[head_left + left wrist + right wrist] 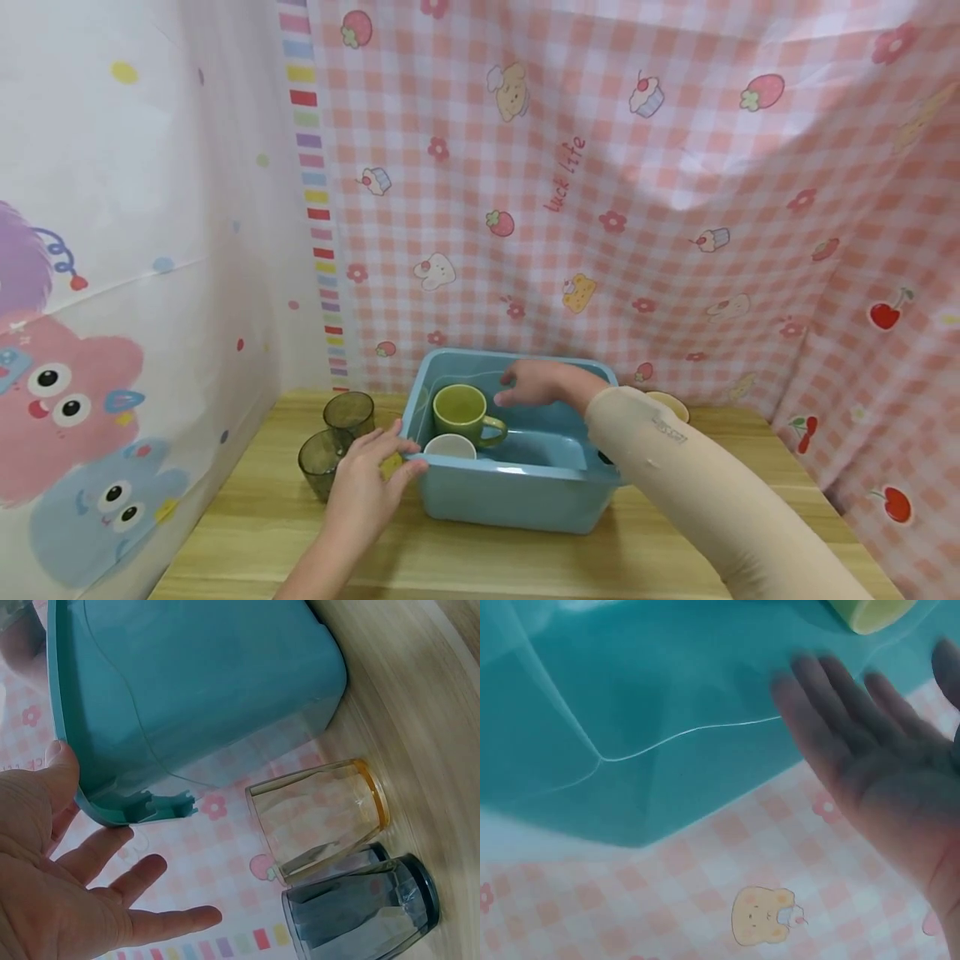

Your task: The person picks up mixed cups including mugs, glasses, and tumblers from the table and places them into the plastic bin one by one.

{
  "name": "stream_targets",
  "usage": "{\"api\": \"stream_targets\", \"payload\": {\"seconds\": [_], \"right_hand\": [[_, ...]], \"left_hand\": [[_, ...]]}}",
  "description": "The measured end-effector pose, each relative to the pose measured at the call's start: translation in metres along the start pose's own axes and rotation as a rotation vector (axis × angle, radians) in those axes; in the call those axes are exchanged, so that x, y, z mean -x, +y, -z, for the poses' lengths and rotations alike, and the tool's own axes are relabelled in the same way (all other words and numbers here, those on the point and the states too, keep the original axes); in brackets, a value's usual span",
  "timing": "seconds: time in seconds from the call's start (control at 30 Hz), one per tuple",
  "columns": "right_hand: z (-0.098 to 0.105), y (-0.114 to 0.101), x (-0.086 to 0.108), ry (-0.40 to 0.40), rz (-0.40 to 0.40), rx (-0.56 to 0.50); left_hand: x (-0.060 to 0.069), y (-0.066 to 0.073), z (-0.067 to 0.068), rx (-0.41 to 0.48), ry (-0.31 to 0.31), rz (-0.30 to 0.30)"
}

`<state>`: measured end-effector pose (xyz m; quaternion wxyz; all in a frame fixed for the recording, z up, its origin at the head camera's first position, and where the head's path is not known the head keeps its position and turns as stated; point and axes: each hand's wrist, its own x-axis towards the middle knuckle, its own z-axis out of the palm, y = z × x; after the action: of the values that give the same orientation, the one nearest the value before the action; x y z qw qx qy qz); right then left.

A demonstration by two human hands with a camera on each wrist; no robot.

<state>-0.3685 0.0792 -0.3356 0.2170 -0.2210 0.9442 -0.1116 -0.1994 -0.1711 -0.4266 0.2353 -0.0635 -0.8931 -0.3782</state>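
A blue plastic tub (517, 498) holds a green mug (459, 407), its handle pointing right, and a white cup (450, 447) at the front left. My left hand (367, 487) touches the tub's front-left corner with thumb and forefinger, the other fingers spread straight. The left wrist view shows this hand (67, 877) against the tub's rim (58, 690). Over the tub, right of the mug, my right hand (542, 383) has nothing in it. Its fingers look extended in the right wrist view, the hand (885, 757) close to the mug (874, 611).
Two dark glasses (349, 414) (322, 467) stand on the wooden table (262, 533) left of the tub. An amber-based glass (319, 817) is beside them. A pale yellow round item (670, 406) lies partly behind my right sleeve. Checked cloth (465, 183) hangs behind.
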Motion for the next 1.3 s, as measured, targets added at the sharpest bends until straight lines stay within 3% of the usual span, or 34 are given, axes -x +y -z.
{"api": "stream_targets", "payload": {"seconds": [0.17, 0.57, 0.83, 1.3], "right_hand": [[0.003, 0.003, 0.011, 0.183, 0.094, 0.068], [0.015, 0.023, 0.048, 0.552, 0.1, 0.089], [0.026, 0.052, 0.076, 0.624, 0.021, 0.054], [0.044, 0.104, 0.111, 0.694, -0.066, 0.0]], "left_hand": [[0.0, 0.002, 0.001, -0.009, 0.011, 0.0], [0.0, -0.003, 0.002, -0.016, 0.024, -0.043], [-0.001, -0.005, -0.001, -0.014, 0.044, -0.113], [-0.002, -0.005, 0.0, -0.015, 0.04, -0.136]]}}
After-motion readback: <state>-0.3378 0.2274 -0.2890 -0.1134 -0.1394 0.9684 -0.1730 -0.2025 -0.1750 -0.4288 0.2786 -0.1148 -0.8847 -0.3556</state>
